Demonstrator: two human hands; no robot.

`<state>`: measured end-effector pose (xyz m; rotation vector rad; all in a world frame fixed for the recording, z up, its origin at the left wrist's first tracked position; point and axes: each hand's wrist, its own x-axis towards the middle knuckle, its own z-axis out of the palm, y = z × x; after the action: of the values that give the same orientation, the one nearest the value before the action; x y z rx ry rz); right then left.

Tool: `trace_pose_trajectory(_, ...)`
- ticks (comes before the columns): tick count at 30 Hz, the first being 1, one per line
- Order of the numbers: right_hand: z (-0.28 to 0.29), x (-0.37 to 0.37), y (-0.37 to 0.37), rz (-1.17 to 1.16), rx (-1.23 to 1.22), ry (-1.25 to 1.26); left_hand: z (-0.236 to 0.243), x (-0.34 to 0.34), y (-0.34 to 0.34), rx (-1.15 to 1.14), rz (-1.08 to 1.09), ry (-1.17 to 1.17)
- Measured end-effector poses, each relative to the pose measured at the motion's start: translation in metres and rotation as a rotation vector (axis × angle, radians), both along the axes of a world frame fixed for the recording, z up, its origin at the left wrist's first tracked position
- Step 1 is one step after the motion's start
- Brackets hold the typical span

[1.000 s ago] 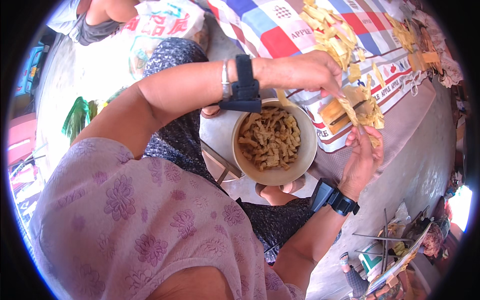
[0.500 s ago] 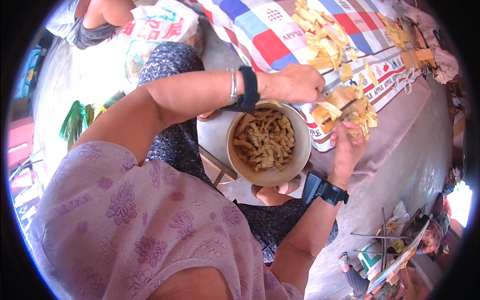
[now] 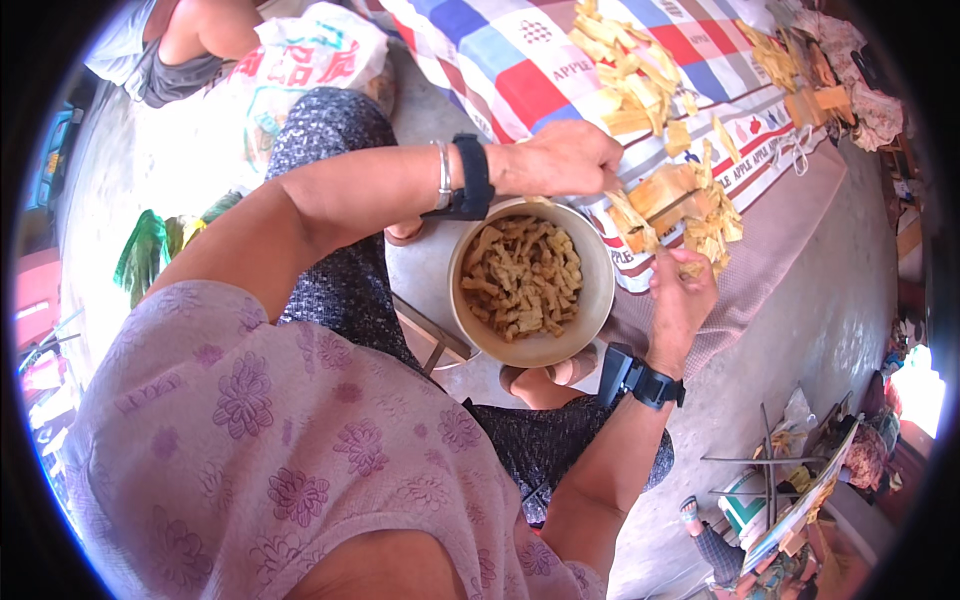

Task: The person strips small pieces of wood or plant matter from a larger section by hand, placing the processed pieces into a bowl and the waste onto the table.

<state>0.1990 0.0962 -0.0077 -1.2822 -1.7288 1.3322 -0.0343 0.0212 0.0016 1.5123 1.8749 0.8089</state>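
Two bare hands hold a pale yellow strip [image 3: 630,218] between them above the near corner of a checked cloth [image 3: 530,88].
In the head view, the left hand [image 3: 570,158] curls its fingers together on the strip's far end; the right hand [image 3: 684,295] pinches the near end between thumb and fingers. A wooden block [image 3: 665,188] lies by that corner, yellow peelings [image 3: 712,237] heaped at its right. Just outside the cloth's edge stands a round bowl [image 3: 602,292] of tan pieces [image 3: 525,275].
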Motion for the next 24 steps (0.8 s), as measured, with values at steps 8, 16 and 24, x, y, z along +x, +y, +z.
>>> trace_pose_trajectory(8,0.011,0.009,0.006,-0.047,-0.136,0.178,0.005,-0.001,-0.003,0.101,-0.015,-0.544)
trace_pose_trajectory(16,0.028,0.008,0.002,0.168,-0.357,0.591,0.025,-0.010,-0.007,0.048,0.092,-0.990)
trace_pose_trajectory(24,0.045,-0.007,-0.019,0.258,-0.179,0.503,0.016,0.003,-0.015,-0.079,-0.066,-1.175)
